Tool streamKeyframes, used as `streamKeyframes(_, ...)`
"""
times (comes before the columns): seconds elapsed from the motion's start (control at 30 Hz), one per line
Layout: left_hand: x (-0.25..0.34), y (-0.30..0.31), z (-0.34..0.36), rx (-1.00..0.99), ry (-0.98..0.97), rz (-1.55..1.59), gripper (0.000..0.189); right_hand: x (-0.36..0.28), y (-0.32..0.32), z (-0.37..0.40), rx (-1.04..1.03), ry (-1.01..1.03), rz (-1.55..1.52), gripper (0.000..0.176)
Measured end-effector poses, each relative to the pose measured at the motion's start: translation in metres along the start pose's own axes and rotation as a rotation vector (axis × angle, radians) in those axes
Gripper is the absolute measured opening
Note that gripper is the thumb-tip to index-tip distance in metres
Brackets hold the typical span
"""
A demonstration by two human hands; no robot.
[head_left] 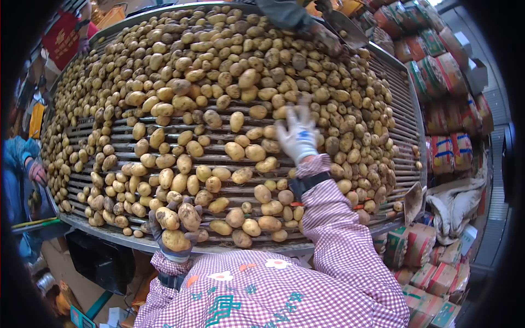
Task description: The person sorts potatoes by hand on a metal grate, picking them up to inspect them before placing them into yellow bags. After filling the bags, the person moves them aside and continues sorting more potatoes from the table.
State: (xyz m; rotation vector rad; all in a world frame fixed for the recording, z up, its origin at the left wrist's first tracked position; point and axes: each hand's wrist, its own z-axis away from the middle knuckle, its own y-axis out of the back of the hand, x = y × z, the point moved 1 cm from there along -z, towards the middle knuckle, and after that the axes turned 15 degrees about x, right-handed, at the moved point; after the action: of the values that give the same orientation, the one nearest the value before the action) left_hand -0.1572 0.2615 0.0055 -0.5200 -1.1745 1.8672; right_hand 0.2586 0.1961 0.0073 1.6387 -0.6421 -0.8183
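Full hand on the near side! The left hand point(174, 253), dark-gloved, had a loaded grip: three potatoes point(175, 240) bunched against the palm, fingers curled round them, just at the near edge of the slatted surface point(404, 109). And out ahead went the right hand point(298, 135), white-gloved, its grip open and empty, fingers spread over the loose potatoes point(235, 151); whether the blurred fingertips touched any, nobody could tell. Those lay thick along the far side and to the right, thinner through the middle, where the slats showed between them.

Tricky customers, these! They looked firm and stiff, probably light enough one by one, but round and ready to roll. The dusty skins suggested fair purchase for a glove, though a hard knock might well have bruised them. The best hold on a single one seemed to be around its broad middle, thumb against fingers; for three together, a cupped palm underneath looked safer, since the curved sides could slip past each other. Over at the far edge, a co-worker's hand point(328, 41) reached in too.
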Motion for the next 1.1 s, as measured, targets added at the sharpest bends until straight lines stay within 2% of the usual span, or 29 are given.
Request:
streamKeyframes(0.03,-0.005,-0.007,-0.004,0.022,0.008,0.018,0.074,-0.019,0.01,0.009,-0.117,0.058,-0.002,0.07)
streamKeyframes(0.07,-0.01,-0.026,-0.003,0.087,0.131,0.126,0.072,-0.039,0.017,0.024,-0.221,0.157,0.03,0.069)
streamKeyframes(0.1,-0.015,-0.027,-0.006,0.084,0.141,0.114,0.072,-0.043,-0.018,0.048,-0.062,0.281,0.142,0.065)
streamKeyframes(0.13,-0.018,-0.025,-0.008,0.092,0.074,-0.018,0.072,-0.052,-0.025,0.063,0.001,0.502,0.094,0.065)
streamKeyframes(0.17,-0.021,-0.024,-0.01,0.101,0.004,-0.148,0.071,-0.085,0.034,0.07,-0.411,0.507,-0.009,0.066)
streamKeyframes(0.2,-0.024,-0.032,-0.009,0.063,0.021,-0.166,0.072,-0.082,0.002,0.099,-0.176,0.593,-0.198,0.064)
streamKeyframes(0.23,-0.026,-0.04,-0.005,0.067,0.025,-0.176,0.072,-0.082,0.014,0.111,-0.16,0.662,-0.289,0.061)
streamKeyframes(0.3,-0.031,-0.053,0.001,0.071,0.09,0.049,0.075,-0.061,0.013,0.093,0.145,0.665,-0.549,0.046)
streamKeyframes(0.33,-0.025,-0.021,0.007,0.173,-0.009,-0.05,0.077,-0.039,0.064,0.028,-0.053,0.43,-0.182,0.024)
streamKeyframes(0.37,-0.026,-0.019,0.008,0.175,-0.018,-0.048,0.077,-0.005,0.062,0.007,0.265,0.442,-0.196,0.012)
streamKeyframes(0.4,-0.029,-0.019,0.011,0.127,0.015,-0.025,0.078,0.037,0.047,-0.018,0.369,0.365,-0.143,0.019)
streamKeyframes(0.43,-0.031,-0.019,0.014,0.08,0.046,-0.002,0.079,0.061,0.055,-0.036,0.24,0.203,0.198,0.027)
streamKeyframes(0.47,-0.033,-0.023,0.017,0.126,0.094,-0.001,0.079,0.098,0.044,-0.057,0.084,0.064,0.359,0.04)
streamKeyframes(0.5,-0.034,-0.012,0.016,0.166,0.04,-0.08,0.079,0.116,0.05,-0.073,-0.166,-0.033,0.408,0.05)
streamKeyframes(0.57,-0.045,-0.022,0.017,0.148,0.086,-0.01,0.078,0.128,0.047,-0.08,-0.251,0.049,0.569,0.058)
streamKeyframes(0.7,-0.057,-0.028,0.014,0.158,0.123,-0.017,0.075,0.124,0.034,-0.091,-0.304,-0.021,0.621,0.061)
streamKeyframes(0.77,-0.056,-0.02,0.012,0.181,0.124,-0.035,0.075,0.124,0.036,-0.089,-0.216,-0.033,0.517,0.056)
streamKeyframes(0.83,-0.059,-0.015,0.012,0.204,0.139,-0.056,0.075,0.137,0.039,-0.092,-0.228,-0.024,0.321,0.058)
streamKeyframes(0.93,-0.066,-0.011,0.008,0.028,0.146,-0.063,0.075,0.132,0.044,-0.055,-0.017,-0.022,0.024,0.059)
streamKeyframes(0.97,-0.07,-0.013,0.006,0.024,0.149,-0.062,0.075,0.13,0.035,-0.037,0.126,0.09,-0.104,0.051)
streamKeyframes(1.0,-0.073,-0.015,0.004,0.074,0.169,-0.09,0.074,0.096,0.068,-0.008,0.112,0.17,-0.341,0.04)
streamKeyframes(1.03,-0.077,-0.018,0.002,0.123,0.194,-0.123,0.074,0.071,0.072,0.021,0.068,0.224,-0.645,0.03)
streamKeyframes(1.07,-0.085,-0.023,0.001,0.163,0.164,-0.249,0.073,0.047,0.079,0.052,0.019,0.274,-0.821,0.028)
streamKeyframes(1.1,-0.092,-0.031,-0.002,0.16,0.177,-0.257,0.073,0.035,0.067,0.079,-0.166,0.295,-0.947,0.028)
